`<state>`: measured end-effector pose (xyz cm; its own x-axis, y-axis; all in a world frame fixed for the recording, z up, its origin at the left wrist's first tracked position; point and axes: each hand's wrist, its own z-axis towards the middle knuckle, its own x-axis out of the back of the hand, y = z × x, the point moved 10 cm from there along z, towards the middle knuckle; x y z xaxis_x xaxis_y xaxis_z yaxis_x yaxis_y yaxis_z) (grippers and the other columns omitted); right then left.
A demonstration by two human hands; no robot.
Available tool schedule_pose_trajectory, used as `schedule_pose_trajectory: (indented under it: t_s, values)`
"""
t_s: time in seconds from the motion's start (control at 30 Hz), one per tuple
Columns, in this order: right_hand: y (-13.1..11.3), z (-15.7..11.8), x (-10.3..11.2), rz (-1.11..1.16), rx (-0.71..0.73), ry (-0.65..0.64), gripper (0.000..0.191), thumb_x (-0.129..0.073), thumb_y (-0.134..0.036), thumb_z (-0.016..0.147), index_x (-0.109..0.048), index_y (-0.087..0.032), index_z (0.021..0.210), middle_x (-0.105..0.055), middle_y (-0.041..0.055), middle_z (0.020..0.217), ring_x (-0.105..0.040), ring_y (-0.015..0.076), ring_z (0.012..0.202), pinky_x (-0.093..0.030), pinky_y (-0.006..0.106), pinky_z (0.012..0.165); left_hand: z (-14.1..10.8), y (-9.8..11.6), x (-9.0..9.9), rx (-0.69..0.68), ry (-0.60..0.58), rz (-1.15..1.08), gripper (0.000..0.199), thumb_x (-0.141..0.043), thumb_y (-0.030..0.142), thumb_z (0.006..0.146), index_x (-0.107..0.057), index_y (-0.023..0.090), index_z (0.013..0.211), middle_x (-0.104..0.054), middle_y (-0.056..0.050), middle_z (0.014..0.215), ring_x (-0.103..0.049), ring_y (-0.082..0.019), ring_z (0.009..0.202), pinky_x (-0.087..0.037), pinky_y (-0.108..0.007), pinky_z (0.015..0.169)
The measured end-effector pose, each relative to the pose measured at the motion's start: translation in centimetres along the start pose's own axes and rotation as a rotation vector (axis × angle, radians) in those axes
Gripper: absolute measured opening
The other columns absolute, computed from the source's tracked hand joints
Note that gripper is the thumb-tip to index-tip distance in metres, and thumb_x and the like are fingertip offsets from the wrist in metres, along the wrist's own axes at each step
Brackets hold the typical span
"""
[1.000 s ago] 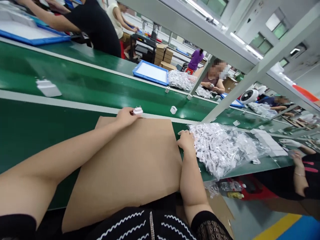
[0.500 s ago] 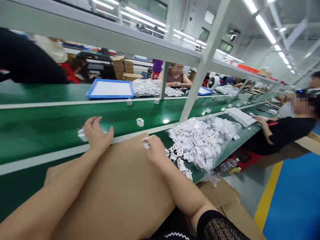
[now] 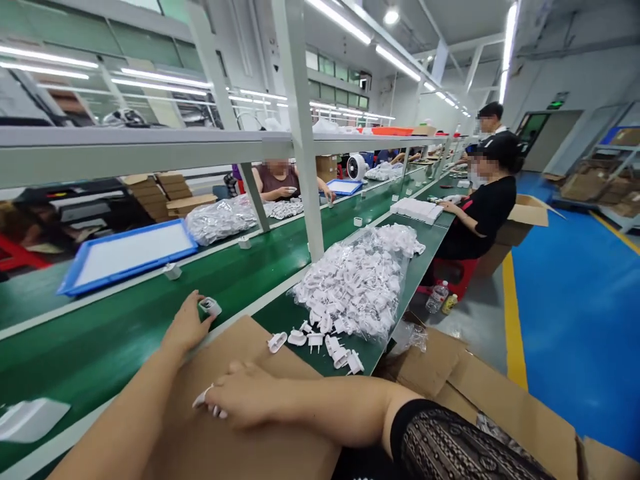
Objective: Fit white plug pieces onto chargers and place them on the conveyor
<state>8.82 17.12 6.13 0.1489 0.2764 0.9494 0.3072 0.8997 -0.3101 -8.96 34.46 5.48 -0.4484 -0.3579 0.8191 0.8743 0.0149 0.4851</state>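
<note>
The fingers of a worker's left hand [image 3: 187,325] close around a white housing [image 3: 210,307] at the edge of a green belt [image 3: 135,320], while the bent fingers of the right hand [image 3: 245,395] clasp a small white part [image 3: 203,398] above a brown cardboard sheet [image 3: 210,453]. Just beyond the cardboard, loose pronged pieces [image 3: 315,340] lie scattered on the green table [image 3: 273,317], beside a clear plastic bag [image 3: 355,287] heaped with similar white pieces. Another housing [image 3: 33,420] rests on the belt at lower left. Across the belt sits a blue-rimmed tray [image 3: 75,267]; farther along, a co-worker in black [image 3: 485,207] sits near a row of white blocks [image 3: 416,210].
</note>
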Motion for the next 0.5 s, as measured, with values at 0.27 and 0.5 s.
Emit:
schedule_pose_trajectory:
  t_s: [0.27,0.5]
  values:
    - [0.2,0.4,0.8,0.047,0.044,0.066,0.034,-0.067,-0.027,0.090,-0.065,-0.015,0.122,-0.075,0.0120,0.122,-0.073,0.0242,0.107,-0.057,0.033,0.077,-4.4,2.8,3.5,0.147,-0.051,0.152,0.050,-0.051,0.059,0.084,-0.063,0.017,0.107,-0.064,-0.017,0.110,-0.064,-0.040,0.115,-0.053,-0.047,0.093]
    - [3.8,-0.2,1.3,0.224,-0.229,0.129,0.039,-0.059,-0.038,0.090,-0.064,-0.015,0.121,-0.076,0.0141,0.119,-0.076,0.0311,0.098,-0.050,0.033,0.055,-15.3,3.2,6.3,0.211,-0.058,0.050,0.044,-0.062,0.063,0.086,-0.069,0.026,0.109,-0.077,-0.005,0.089,-0.072,-0.034,0.073,-0.058,-0.045,0.063]
